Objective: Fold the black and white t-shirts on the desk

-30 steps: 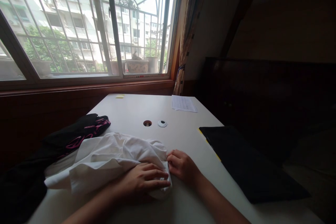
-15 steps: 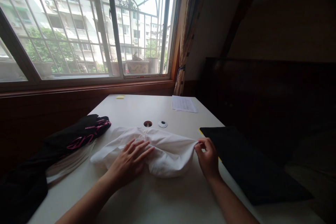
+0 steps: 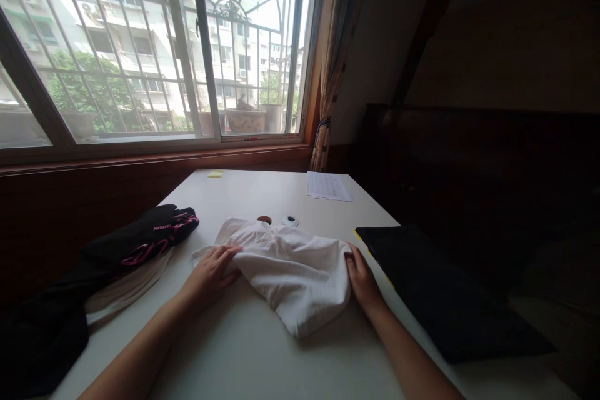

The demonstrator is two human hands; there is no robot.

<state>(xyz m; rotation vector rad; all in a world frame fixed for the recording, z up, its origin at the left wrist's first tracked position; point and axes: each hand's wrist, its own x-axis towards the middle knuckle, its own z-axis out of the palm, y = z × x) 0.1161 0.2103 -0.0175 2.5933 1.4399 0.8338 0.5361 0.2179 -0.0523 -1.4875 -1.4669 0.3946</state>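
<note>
A crumpled white cloth [image 3: 300, 269], which looks like a garment, lies on the white table [image 3: 225, 356] in front of me. Its folds bunch in the middle, and one corner droops toward me. At its left side my left hand [image 3: 213, 275] is closed over a fold, fingers on top and thumb lower down. My right hand [image 3: 364, 281] pinches the right edge, some of its fingers hidden behind the fabric. Exactly what kind of garment it is cannot be made out.
Black clothing with pink lettering [image 3: 140, 244] lies at the left, over pale fabric [image 3: 126, 290]. A dark flat cloth [image 3: 450, 294] with a yellow edge covers the right side. Farther back are printed papers [image 3: 329, 187], a yellow note [image 3: 215, 174], a round hole [image 3: 264, 219] and its cap [image 3: 290, 221].
My left hand has moved left from the cloth's middle to its left side. The cloth's left part is drawn in and its near corner hangs lower. My right hand stays at the right edge.
</note>
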